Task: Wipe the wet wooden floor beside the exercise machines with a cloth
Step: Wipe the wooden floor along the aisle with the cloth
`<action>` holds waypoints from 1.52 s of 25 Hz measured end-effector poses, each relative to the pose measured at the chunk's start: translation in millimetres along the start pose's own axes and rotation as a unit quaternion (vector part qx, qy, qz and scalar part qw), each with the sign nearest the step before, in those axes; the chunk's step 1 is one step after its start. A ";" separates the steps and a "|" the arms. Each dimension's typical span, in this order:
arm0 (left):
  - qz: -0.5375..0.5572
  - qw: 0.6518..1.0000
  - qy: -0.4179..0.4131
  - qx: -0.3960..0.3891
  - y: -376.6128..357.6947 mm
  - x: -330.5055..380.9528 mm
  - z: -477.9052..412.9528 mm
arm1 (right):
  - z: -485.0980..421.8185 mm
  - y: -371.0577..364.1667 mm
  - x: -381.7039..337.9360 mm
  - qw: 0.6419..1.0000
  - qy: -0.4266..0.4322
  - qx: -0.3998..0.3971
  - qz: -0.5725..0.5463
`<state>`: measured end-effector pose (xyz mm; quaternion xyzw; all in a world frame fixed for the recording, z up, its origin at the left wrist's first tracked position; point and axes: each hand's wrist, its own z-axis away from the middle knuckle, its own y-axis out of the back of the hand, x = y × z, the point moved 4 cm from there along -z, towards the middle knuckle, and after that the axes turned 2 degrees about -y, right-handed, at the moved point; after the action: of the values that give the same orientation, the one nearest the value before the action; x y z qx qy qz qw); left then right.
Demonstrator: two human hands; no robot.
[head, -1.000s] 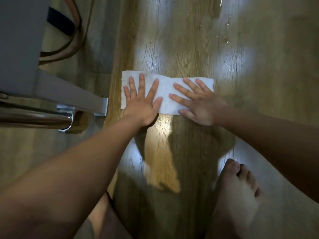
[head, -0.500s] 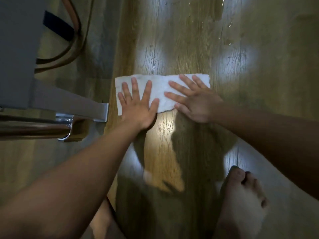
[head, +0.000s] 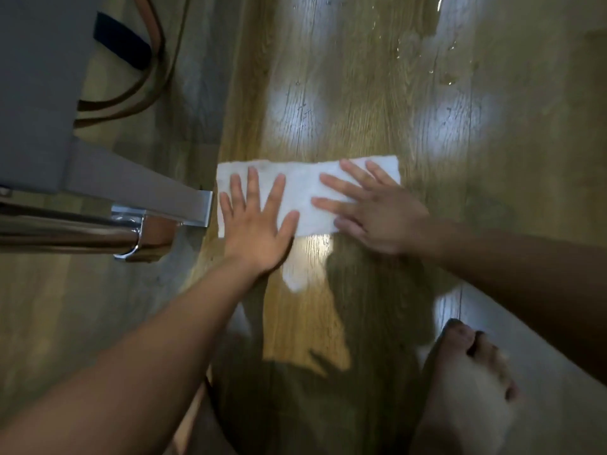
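Observation:
A white rectangular cloth (head: 303,195) lies flat on the wooden floor (head: 345,103), its long side running left to right. My left hand (head: 259,224) presses its left half with fingers spread and straight. My right hand (head: 371,208) presses the right half, fingers straight and pointing up-left. Water droplets and a wet patch (head: 437,60) glisten on the boards beyond the cloth, at the upper right.
A grey exercise machine frame (head: 138,182) with a chrome tube (head: 65,234) ends just left of the cloth. Brown and dark straps (head: 154,80) curl on the floor behind it. My bare right foot (head: 466,382) stands at the lower right.
Both hands have slid the cloth towards me and slightly left along the boards. The cloth's left edge now sits close to the machine's foot.

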<state>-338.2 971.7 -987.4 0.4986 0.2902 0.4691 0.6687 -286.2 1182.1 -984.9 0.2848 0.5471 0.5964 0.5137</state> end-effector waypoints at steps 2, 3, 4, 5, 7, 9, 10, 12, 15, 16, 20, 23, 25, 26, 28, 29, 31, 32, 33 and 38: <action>0.021 0.999 0.015 -0.032 12.7 0.1 -30.2 | -20.0 7.3 15.2 0.999 -0.035 0.012 -0.001; 0.027 0.999 0.027 -0.037 12.0 3.1 -29.9 | -22.0 7.2 14.4 0.999 -0.046 0.025 0.003; 0.033 0.998 0.037 -0.031 8.3 9.9 -17.8 | -17.4 4.7 8.5 0.997 -0.059 0.044 0.005; 0.042 0.998 0.040 -0.026 0.9 20.0 4.4 | -5.5 0.3 -1.8 0.995 -0.069 0.065 0.000; 0.052 0.998 0.029 -0.027 -15.0 40.1 56.4 | 30.3 -12.9 -25.5 0.994 -0.068 0.086 -0.015; 0.063 0.996 0.033 -0.055 -23.1 50.8 84.4 | 64.5 -25.6 -36.4 0.997 -0.022 0.075 -0.014; 0.092 0.992 0.042 -0.075 -21.8 53.4 82.1 | 74.1 -25.3 -29.6 0.998 0.013 0.060 -0.012; 0.143 0.985 0.042 -0.088 -12.0 62.4 54.5 | 70.6 -16.8 4.7 0.998 0.058 0.031 0.014; 0.099 0.992 0.012 -0.076 6.7 73.6 -10.6 | 30.2 2.0 55.8 0.999 0.007 0.031 0.033; 0.087 0.993 0.020 -0.077 9.2 77.2 -26.5 | 19.8 6.1 64.4 0.998 -0.030 0.038 0.029; 0.096 0.994 0.045 -0.014 -12.4 104.9 13.2 | 47.0 -6.1 29.2 0.992 -0.105 0.075 -0.006; 0.074 0.997 0.016 -0.005 -37.6 117.5 84.0 | 110.8 -27.6 -4.0 0.997 -0.058 0.051 -0.021; 0.065 0.997 0.023 -0.017 -44.9 118.9 93.0 | 126.6 -28.0 8.9 0.999 -0.011 0.029 -0.029; 0.071 0.997 0.030 -0.019 -43.3 121.8 87.3 | 124.9 -24.2 23.9 1.000 0.006 0.011 -0.028; 0.075 0.997 0.023 -0.017 -30.1 129.7 56.1 | 106.9 -13.4 58.6 1.000 0.014 0.005 -0.004; 0.068 0.997 0.011 -0.020 -21.6 133.7 30.7 | 93.1 -7.1 76.2 1.000 0.001 0.012 0.010; 0.058 0.998 0.008 -0.038 -7.4 138.3 -21.7 | 67.9 4.6 101.4 0.999 -0.044 0.028 0.016; 0.052 0.998 0.015 -0.040 -1.5 140.0 -37.3 | 61.2 7.9 105.5 0.997 -0.069 0.032 0.012; 0.050 0.998 0.020 -0.037 0.7 141.4 -42.2 | 60.1 7.8 103.6 0.995 -0.095 0.033 0.003; 0.052 0.998 -0.028 -0.009 -25.6 139.4 48.9 | 124.6 -23.4 39.7 0.994 -0.096 0.052 -0.020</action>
<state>-233.1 1078.6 -984.0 0.5203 0.2407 0.4916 0.6555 -179.0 1260.7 -986.1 0.3562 0.5307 0.5269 0.5602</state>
